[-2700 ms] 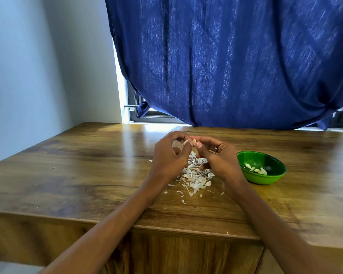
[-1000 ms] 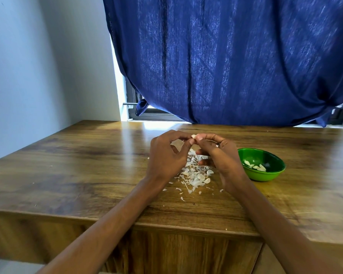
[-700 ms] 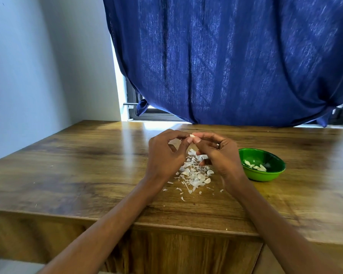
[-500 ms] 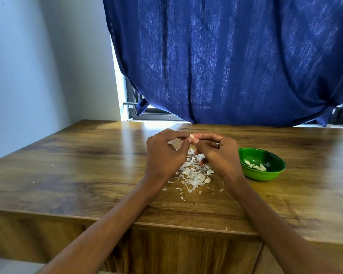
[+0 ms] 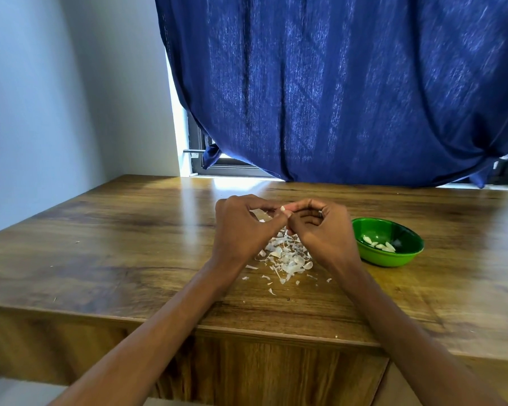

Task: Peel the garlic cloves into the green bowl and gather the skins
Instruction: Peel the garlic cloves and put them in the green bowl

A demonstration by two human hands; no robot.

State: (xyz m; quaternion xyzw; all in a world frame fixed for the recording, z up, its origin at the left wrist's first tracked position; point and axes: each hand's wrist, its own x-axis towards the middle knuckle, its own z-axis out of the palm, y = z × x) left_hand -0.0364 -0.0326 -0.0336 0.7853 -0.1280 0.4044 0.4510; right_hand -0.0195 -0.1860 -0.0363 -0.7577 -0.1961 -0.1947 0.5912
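Observation:
Both hands meet above the middle of the wooden table (image 5: 106, 259). My left hand (image 5: 241, 230) and my right hand (image 5: 323, 230) pinch one small pale garlic clove (image 5: 283, 208) between their fingertips. Under the hands lies a loose pile of white garlic skins (image 5: 288, 259), partly hidden by my wrists. The green bowl (image 5: 405, 256) stands just right of my right hand and holds several peeled cloves (image 5: 379, 244).
A dark blue curtain (image 5: 335, 92) hangs along the far edge of the table, over a window. A pale wall (image 5: 41, 98) runs on the left. Small skin scraps (image 5: 272, 291) are scattered toward the table's front edge.
The hands have stayed together over the skin pile, fingertips shifting slightly on the clove. The bowl and the pile have not moved.

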